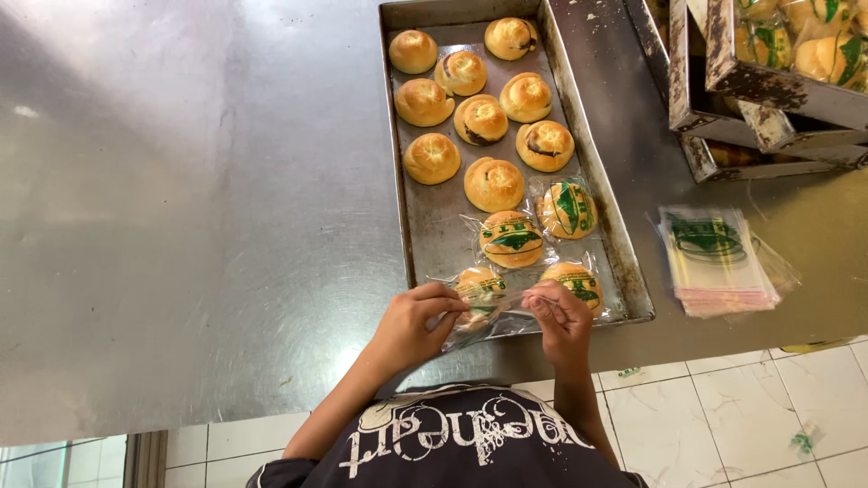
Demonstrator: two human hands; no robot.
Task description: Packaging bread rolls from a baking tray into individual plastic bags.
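Observation:
My left hand [414, 323] and my right hand [561, 316] both pinch a clear plastic bag with a green print [484, 312], which holds a golden bun, at the near end of a metal baking tray [624, 262]. Three more bagged buns lie in the tray close by: one [579, 282] beside my right hand, one [512, 239] just beyond, one [567, 209] further right. Several bare golden buns [480, 119] fill the tray's far half.
A stack of flat printed bags [716, 262] lies right of the tray on the steel table [199, 208]. Stacked worn metal trays [768, 108] with bagged buns stand at the far right. White floor tiles [768, 407] show beyond the table's near edge.

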